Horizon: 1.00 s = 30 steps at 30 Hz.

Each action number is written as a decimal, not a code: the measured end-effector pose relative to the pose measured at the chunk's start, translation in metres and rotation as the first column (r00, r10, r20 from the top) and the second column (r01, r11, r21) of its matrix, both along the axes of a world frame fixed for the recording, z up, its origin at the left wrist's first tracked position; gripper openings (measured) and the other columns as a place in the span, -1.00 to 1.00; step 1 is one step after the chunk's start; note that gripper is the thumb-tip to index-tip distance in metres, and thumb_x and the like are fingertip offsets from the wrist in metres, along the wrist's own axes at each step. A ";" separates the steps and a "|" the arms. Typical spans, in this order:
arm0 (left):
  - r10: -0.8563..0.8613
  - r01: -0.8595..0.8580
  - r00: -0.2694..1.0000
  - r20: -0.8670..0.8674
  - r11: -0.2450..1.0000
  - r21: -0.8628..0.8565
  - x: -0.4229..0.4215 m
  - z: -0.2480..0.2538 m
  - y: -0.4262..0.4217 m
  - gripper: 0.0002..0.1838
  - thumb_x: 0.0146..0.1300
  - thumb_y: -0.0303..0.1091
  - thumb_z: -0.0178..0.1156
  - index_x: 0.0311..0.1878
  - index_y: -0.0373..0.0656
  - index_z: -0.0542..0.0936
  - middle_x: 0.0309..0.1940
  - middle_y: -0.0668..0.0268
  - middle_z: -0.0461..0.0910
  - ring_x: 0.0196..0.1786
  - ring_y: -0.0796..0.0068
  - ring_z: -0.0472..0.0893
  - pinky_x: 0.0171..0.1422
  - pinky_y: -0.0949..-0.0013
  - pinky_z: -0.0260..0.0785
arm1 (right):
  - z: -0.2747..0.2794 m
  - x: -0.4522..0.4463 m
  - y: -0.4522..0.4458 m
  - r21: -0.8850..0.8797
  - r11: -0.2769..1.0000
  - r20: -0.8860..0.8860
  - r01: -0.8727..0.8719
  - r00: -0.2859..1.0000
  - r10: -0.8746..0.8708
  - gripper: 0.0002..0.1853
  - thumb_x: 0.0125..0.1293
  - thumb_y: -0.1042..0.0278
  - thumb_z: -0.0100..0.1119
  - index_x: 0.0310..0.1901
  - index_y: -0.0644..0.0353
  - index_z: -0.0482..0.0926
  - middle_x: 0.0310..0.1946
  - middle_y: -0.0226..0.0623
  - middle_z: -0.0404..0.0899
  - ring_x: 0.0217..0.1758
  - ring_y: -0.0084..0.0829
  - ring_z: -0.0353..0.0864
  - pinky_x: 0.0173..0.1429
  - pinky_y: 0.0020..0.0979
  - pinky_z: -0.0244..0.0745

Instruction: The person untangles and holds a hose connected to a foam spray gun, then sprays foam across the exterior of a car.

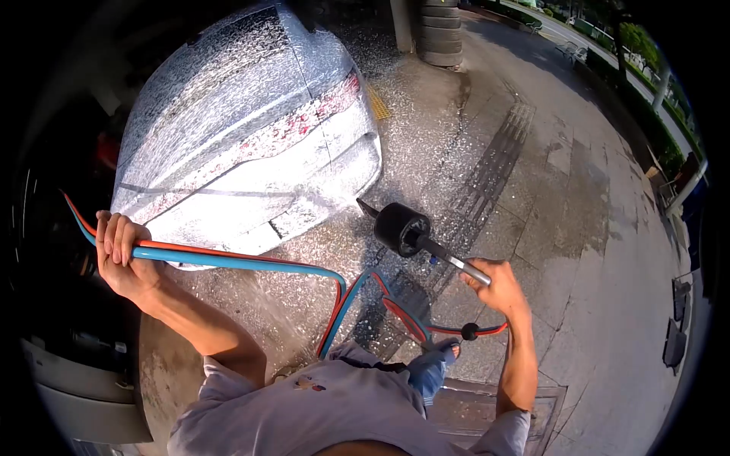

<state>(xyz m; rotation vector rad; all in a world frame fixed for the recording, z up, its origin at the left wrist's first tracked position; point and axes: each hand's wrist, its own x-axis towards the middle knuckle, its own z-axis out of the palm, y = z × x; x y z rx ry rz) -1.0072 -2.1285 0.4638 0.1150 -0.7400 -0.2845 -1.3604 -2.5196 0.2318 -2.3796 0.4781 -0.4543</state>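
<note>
My left hand (128, 254), raised at the left, is closed around a twin red-and-blue hose (251, 261). From there the hose runs to the right, bends down in front of my body and loops toward my right forearm. My right hand (498, 290) is wrapped around the metal tube of a foam spray gun (401, 229). Its black cylinder and dark tip point up and left toward the car. The car (258, 152) is thickly coated in white foam, with red tail lights showing through. A small black ball (470, 331) sits on the hose near my right wrist.
Foam flecks dot the paved ground (487, 175) beside the car. A stack of tires (441, 34) stands at the back by a post. A metal cover (487, 414) lies near my feet. Dark equipment (84, 380) fills the left side, and a hedge (639, 121) borders the right.
</note>
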 end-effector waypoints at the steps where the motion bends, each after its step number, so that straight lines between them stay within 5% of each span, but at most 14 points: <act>1: -0.001 0.001 1.000 0.016 1.000 0.021 0.001 0.005 -0.007 -0.85 0.54 -0.54 -0.11 -0.09 -0.44 0.42 -0.61 0.37 0.26 -0.67 0.64 0.24 -0.62 0.59 0.17 | 0.010 -0.002 -0.034 0.004 0.999 0.085 0.042 0.995 -0.042 -0.80 0.28 0.36 0.36 -0.09 0.19 0.71 -0.41 0.00 0.67 -0.34 0.02 0.69 -0.21 -0.14 0.55; 4: -0.066 0.063 0.997 0.028 0.995 0.077 0.012 0.013 -0.012 -0.82 0.54 -0.52 -0.10 -0.12 -0.46 0.44 -0.61 0.37 0.27 -0.66 0.64 0.25 -0.61 0.59 0.18 | 0.036 0.000 -0.137 0.020 0.996 0.195 0.089 0.977 -0.092 -0.80 0.29 0.38 0.38 -0.08 0.23 0.72 -0.54 -0.07 0.61 -0.50 -0.20 0.64 -0.32 -0.25 0.49; 6: 0.094 -0.078 0.989 -0.112 0.987 0.140 0.021 0.012 -0.027 -0.76 0.55 -0.51 -0.11 0.00 -0.54 0.47 -0.60 0.39 0.26 -0.62 0.65 0.25 -0.60 0.59 0.17 | 0.059 0.009 -0.211 0.016 0.992 0.231 0.126 0.965 -0.126 -0.79 0.30 0.38 0.39 -0.08 0.25 0.72 -0.60 -0.12 0.57 -0.57 -0.34 0.59 -0.36 -0.30 0.45; 9: 0.106 -0.082 0.992 -0.069 0.955 0.286 0.026 0.006 -0.059 -0.67 0.58 -0.44 -0.14 0.13 -0.53 0.49 -0.57 0.40 0.27 -0.61 0.64 0.23 -0.58 0.58 0.15 | 0.111 0.052 -0.312 0.187 0.980 0.268 0.073 0.956 -0.122 -0.80 0.30 0.36 0.39 -0.12 0.27 0.72 -0.64 -0.17 0.52 -0.58 -0.53 0.43 -0.40 -0.37 0.37; 10: 0.156 -0.133 0.987 -0.048 0.939 0.318 0.016 0.005 -0.077 -0.67 0.59 -0.44 -0.15 0.15 -0.50 0.49 -0.56 0.41 0.29 -0.61 0.65 0.22 -0.57 0.58 0.15 | 0.121 0.072 -0.348 0.012 0.997 0.357 0.077 0.931 -0.076 -0.80 0.30 0.36 0.39 -0.14 0.28 0.71 -0.62 -0.11 0.54 -0.57 -0.47 0.48 -0.37 -0.34 0.41; 15: 0.278 -0.229 0.958 -0.066 0.887 0.401 -0.002 -0.001 -0.191 -0.67 0.60 -0.41 -0.13 0.23 -0.41 0.48 -0.55 0.44 0.30 -0.61 0.69 0.22 -0.58 0.59 0.12 | 0.162 0.186 -0.495 -0.119 0.990 0.440 0.070 0.898 -0.011 -0.80 0.31 0.32 0.35 -0.15 0.27 0.69 -0.56 0.02 0.56 -0.51 -0.13 0.59 -0.28 -0.21 0.47; 24: 0.537 -0.510 0.837 0.109 0.690 0.514 0.051 0.030 -0.500 -0.63 0.60 -0.31 -0.01 0.31 -0.34 0.42 -0.55 0.47 0.29 -0.65 0.78 0.15 -0.70 0.66 0.01 | 0.177 0.337 -0.684 0.131 0.991 0.336 0.010 0.940 -0.055 -0.74 0.30 0.20 0.36 -0.11 0.19 0.70 -0.48 -0.01 0.63 -0.38 -0.03 0.63 -0.18 -0.16 0.49; 30: 0.460 -0.476 0.873 0.163 0.730 0.491 0.115 0.086 -0.619 -0.60 0.62 -0.27 -0.04 0.28 -0.42 0.42 -0.55 0.44 0.31 -0.63 0.76 0.21 -0.64 0.63 0.09 | 0.131 0.440 -0.808 -0.070 0.996 0.350 0.047 0.936 -0.020 -0.79 0.33 0.24 0.28 -0.11 0.14 0.69 -0.38 0.08 0.67 -0.26 0.11 0.69 -0.12 -0.05 0.55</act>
